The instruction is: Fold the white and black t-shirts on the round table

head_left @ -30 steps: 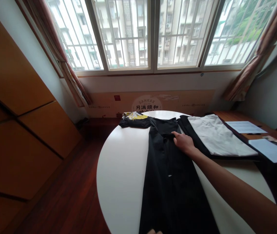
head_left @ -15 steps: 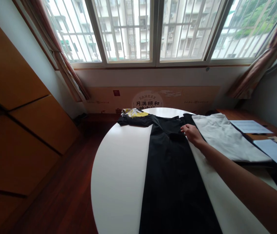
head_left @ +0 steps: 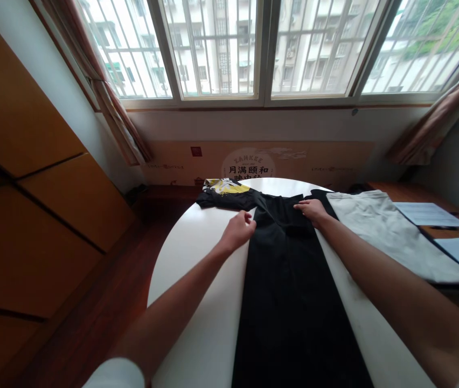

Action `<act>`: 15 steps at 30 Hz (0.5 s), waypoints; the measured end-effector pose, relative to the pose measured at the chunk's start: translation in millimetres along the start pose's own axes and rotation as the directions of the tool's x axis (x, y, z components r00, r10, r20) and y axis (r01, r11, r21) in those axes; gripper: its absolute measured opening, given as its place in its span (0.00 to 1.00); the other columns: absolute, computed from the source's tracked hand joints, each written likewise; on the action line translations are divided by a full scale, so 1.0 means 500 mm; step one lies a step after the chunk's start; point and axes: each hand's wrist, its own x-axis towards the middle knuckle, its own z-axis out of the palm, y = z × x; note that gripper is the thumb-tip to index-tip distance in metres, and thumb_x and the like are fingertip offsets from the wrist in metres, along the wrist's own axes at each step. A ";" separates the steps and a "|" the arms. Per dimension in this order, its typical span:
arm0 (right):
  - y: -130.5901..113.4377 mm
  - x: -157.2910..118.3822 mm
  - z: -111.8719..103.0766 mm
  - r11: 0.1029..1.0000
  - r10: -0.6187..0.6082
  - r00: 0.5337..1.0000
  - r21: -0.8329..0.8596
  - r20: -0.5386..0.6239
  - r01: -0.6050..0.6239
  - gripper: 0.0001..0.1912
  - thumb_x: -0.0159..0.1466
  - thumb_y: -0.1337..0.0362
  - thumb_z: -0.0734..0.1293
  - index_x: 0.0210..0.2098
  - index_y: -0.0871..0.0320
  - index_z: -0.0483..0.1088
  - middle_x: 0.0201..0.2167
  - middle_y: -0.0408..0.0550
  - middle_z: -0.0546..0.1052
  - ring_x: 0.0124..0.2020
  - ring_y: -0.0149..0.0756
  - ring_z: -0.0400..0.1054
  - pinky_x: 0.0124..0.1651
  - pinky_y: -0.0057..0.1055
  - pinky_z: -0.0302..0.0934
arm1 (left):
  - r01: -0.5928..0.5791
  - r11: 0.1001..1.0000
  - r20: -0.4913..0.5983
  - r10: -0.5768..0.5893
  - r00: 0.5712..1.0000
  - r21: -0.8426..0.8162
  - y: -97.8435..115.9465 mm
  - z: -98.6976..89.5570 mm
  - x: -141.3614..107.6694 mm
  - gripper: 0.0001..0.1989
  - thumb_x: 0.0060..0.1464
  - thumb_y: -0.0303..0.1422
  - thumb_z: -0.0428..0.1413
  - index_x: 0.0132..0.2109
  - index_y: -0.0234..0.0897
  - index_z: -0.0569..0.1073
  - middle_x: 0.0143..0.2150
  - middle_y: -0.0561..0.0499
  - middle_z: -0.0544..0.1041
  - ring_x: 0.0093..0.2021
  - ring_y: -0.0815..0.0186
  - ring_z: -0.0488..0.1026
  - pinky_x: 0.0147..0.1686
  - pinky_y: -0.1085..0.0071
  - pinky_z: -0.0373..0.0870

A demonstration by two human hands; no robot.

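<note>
Across the round white desk, black trousers lay at full length, running from the bottom centre of the frame up to what looked like the waist near the far rim. What had just changed was the left hand, which had come up from the lower left to join the right hand, so both were now at that upper end, one on either side. The right hand rested open and flat on the top of the trousers, fingers spread and pressing rather than gripping. The left sat at the cloth's left edge with its fingers half curled, and whether it had pinched any fabric could not be told. A black T-shirt with a yellow print touched the trousers at upper centre. The widest open stretch of desk lay to the left of the trousers, above the reddish wood floor, while the right side offered only a narrow strip of white — a pale folded garment sat just beyond it, with papers further right.
</note>
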 end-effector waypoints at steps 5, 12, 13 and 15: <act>0.024 0.020 -0.005 0.995 -0.007 0.999 -0.099 -0.038 0.003 0.19 0.73 0.55 0.71 0.58 0.58 0.73 0.56 0.52 0.77 0.50 0.43 0.76 0.51 0.46 0.75 | 0.106 0.994 0.041 -0.106 0.993 0.010 0.000 0.082 0.228 0.10 0.59 0.35 0.61 0.35 0.30 0.79 0.37 0.39 0.82 0.43 0.51 0.80 0.44 0.64 0.73; 0.034 0.064 -0.017 0.964 -0.030 0.991 -0.264 -0.128 -0.005 0.18 0.73 0.55 0.70 0.57 0.58 0.73 0.55 0.52 0.77 0.51 0.44 0.75 0.54 0.48 0.72 | 0.047 0.998 -0.021 -0.048 0.999 -0.048 -0.024 0.140 0.302 0.16 0.60 0.26 0.58 0.54 0.28 0.76 0.54 0.34 0.82 0.55 0.51 0.79 0.55 0.65 0.71; 0.034 0.068 -0.014 0.959 -0.039 0.991 -0.284 -0.131 0.001 0.17 0.73 0.56 0.70 0.57 0.58 0.73 0.54 0.52 0.77 0.51 0.44 0.75 0.55 0.48 0.72 | 0.047 0.998 -0.050 -0.049 0.998 -0.048 -0.029 0.142 0.303 0.17 0.63 0.27 0.57 0.58 0.30 0.74 0.57 0.34 0.80 0.58 0.52 0.78 0.57 0.65 0.70; 0.034 0.074 -0.008 0.949 -0.058 0.989 -0.316 -0.135 0.012 0.15 0.72 0.60 0.70 0.56 0.59 0.73 0.53 0.52 0.78 0.52 0.44 0.74 0.57 0.46 0.69 | 0.054 0.998 -0.101 -0.058 0.993 -0.045 -0.032 0.142 0.302 0.17 0.67 0.30 0.55 0.61 0.31 0.70 0.59 0.34 0.79 0.60 0.52 0.77 0.60 0.65 0.68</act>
